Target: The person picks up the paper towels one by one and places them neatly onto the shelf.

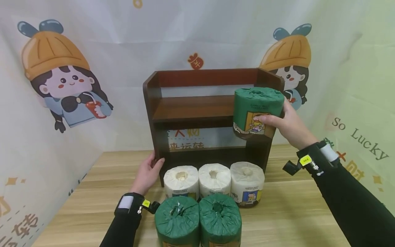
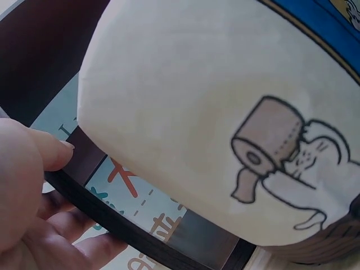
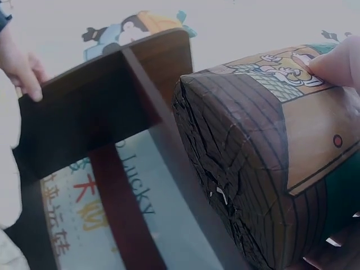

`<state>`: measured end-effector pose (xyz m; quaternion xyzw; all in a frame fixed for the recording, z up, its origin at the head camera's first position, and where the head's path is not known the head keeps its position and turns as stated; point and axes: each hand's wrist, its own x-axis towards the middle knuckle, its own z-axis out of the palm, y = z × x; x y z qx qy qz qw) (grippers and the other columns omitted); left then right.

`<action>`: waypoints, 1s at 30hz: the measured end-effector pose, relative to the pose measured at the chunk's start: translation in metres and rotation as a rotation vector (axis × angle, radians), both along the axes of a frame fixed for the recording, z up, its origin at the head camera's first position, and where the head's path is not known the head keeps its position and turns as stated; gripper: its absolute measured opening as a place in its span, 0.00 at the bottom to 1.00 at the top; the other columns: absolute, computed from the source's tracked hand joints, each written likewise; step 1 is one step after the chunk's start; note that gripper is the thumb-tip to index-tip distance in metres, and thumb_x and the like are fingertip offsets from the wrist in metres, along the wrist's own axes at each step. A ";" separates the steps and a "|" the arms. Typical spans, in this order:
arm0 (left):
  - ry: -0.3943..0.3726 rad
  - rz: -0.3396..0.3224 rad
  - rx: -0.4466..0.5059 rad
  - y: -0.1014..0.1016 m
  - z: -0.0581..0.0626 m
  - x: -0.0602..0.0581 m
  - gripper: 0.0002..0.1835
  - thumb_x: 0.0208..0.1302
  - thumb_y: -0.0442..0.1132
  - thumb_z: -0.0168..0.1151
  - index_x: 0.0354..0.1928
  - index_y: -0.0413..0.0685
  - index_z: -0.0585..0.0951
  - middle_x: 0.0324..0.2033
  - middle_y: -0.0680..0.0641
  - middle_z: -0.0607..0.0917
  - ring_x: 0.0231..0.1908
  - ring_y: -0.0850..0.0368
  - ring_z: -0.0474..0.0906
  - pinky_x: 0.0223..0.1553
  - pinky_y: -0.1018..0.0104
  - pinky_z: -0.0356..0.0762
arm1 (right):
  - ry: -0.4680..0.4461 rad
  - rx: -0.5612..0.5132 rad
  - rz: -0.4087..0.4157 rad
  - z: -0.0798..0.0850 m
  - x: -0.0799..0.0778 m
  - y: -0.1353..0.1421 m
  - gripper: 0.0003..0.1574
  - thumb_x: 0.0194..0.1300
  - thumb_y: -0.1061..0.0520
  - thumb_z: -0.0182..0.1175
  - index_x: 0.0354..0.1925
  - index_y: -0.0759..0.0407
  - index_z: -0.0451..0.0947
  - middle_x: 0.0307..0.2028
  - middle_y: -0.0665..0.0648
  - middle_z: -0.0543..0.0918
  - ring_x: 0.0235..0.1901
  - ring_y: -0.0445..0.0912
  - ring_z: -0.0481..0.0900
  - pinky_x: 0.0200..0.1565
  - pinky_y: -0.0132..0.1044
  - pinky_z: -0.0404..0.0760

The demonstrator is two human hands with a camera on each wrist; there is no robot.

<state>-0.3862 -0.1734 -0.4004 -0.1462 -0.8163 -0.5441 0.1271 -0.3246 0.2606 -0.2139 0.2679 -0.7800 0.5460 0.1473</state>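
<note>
My right hand (image 1: 291,125) grips a green-wrapped toilet paper roll (image 1: 257,109) and holds it up in front of the right end of the dark wooden shelf (image 1: 191,106). In the right wrist view the roll's brown, pleated underside (image 3: 225,185) shows, with the thumb on its printed side. My left hand (image 1: 148,175) holds the front edge of the shelf's left side panel, low down. In the left wrist view the thumb (image 2: 53,149) lies on one side of that panel and the other fingers on its far side, beside a white toilet paper roll (image 2: 169,112).
Three white-wrapped rolls (image 1: 214,180) stand in a row before the shelf. Nearer to me, two green-wrapped rolls (image 1: 177,219) stand side by side. The wooden table (image 1: 293,195) runs back to a printed cloth backdrop (image 1: 123,68) behind and at both sides.
</note>
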 end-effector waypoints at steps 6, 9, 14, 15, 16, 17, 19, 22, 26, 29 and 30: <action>-0.009 0.020 -0.015 0.000 0.001 0.003 0.31 0.77 0.46 0.53 0.76 0.49 0.58 0.68 0.44 0.67 0.62 0.54 0.65 0.60 0.50 0.71 | 0.006 -0.004 -0.030 0.022 -0.014 -0.002 0.34 0.69 0.48 0.59 0.67 0.48 0.56 0.56 0.58 0.71 0.53 0.52 0.69 0.52 0.40 0.75; -0.016 0.025 -0.012 0.001 0.002 0.004 0.31 0.77 0.47 0.53 0.76 0.49 0.58 0.68 0.45 0.67 0.62 0.52 0.66 0.59 0.50 0.71 | 0.007 0.027 -0.085 0.035 -0.020 -0.004 0.36 0.68 0.44 0.60 0.68 0.46 0.57 0.56 0.57 0.72 0.53 0.51 0.70 0.53 0.46 0.74; -0.015 0.022 -0.002 0.002 0.003 0.004 0.31 0.77 0.46 0.53 0.76 0.51 0.58 0.68 0.44 0.67 0.62 0.51 0.66 0.59 0.50 0.71 | -0.017 0.067 -0.158 0.050 -0.029 -0.006 0.40 0.66 0.40 0.62 0.69 0.44 0.56 0.57 0.56 0.72 0.53 0.51 0.69 0.56 0.60 0.70; -0.009 0.015 0.005 0.002 0.002 0.004 0.30 0.77 0.45 0.53 0.76 0.50 0.58 0.67 0.44 0.68 0.62 0.51 0.66 0.59 0.49 0.71 | -0.021 0.068 -0.161 0.052 -0.031 -0.007 0.40 0.66 0.40 0.62 0.68 0.44 0.56 0.57 0.56 0.72 0.53 0.51 0.69 0.56 0.60 0.70; -0.003 0.014 0.008 0.003 0.003 0.004 0.30 0.77 0.44 0.53 0.76 0.50 0.59 0.67 0.43 0.68 0.62 0.51 0.66 0.59 0.50 0.71 | -0.020 0.065 -0.157 0.054 -0.034 -0.008 0.40 0.65 0.40 0.63 0.68 0.45 0.57 0.57 0.56 0.72 0.53 0.51 0.69 0.56 0.59 0.71; 0.002 0.012 0.010 0.003 0.003 0.003 0.30 0.77 0.44 0.53 0.76 0.49 0.59 0.67 0.43 0.69 0.62 0.52 0.67 0.59 0.50 0.71 | -0.023 0.068 -0.160 0.055 -0.036 -0.009 0.41 0.65 0.41 0.64 0.68 0.46 0.57 0.57 0.56 0.72 0.53 0.51 0.70 0.55 0.57 0.72; 0.004 0.011 0.008 0.003 0.003 0.003 0.30 0.77 0.44 0.54 0.75 0.49 0.60 0.66 0.44 0.69 0.61 0.53 0.67 0.59 0.50 0.71 | -0.031 0.088 -0.178 0.055 -0.041 -0.012 0.43 0.64 0.40 0.66 0.68 0.48 0.57 0.57 0.56 0.72 0.52 0.50 0.70 0.54 0.53 0.74; 0.000 0.014 0.004 0.003 0.004 0.003 0.30 0.77 0.44 0.53 0.75 0.49 0.60 0.66 0.45 0.69 0.61 0.54 0.67 0.60 0.51 0.71 | -0.050 0.117 -0.197 0.053 -0.048 -0.016 0.49 0.62 0.40 0.68 0.70 0.52 0.54 0.58 0.57 0.72 0.53 0.50 0.70 0.54 0.51 0.74; -0.014 0.016 0.000 0.002 0.004 0.003 0.30 0.77 0.45 0.53 0.76 0.51 0.58 0.67 0.43 0.67 0.62 0.53 0.65 0.60 0.50 0.70 | -0.127 0.157 -0.268 0.047 -0.052 -0.019 0.66 0.57 0.33 0.69 0.73 0.57 0.41 0.61 0.63 0.65 0.56 0.53 0.67 0.60 0.56 0.68; -0.017 0.013 -0.002 0.001 0.003 0.003 0.31 0.77 0.47 0.52 0.76 0.51 0.58 0.68 0.43 0.66 0.63 0.51 0.64 0.60 0.49 0.69 | -0.179 0.187 -0.322 0.044 -0.052 -0.020 0.74 0.54 0.28 0.68 0.73 0.59 0.32 0.62 0.67 0.61 0.58 0.56 0.64 0.62 0.58 0.66; -0.016 0.013 -0.001 0.001 0.003 0.003 0.31 0.77 0.47 0.53 0.76 0.51 0.57 0.68 0.43 0.66 0.63 0.51 0.64 0.60 0.49 0.69 | -0.186 0.201 -0.337 0.043 -0.051 -0.020 0.75 0.54 0.27 0.67 0.73 0.60 0.31 0.62 0.68 0.61 0.57 0.57 0.64 0.61 0.59 0.66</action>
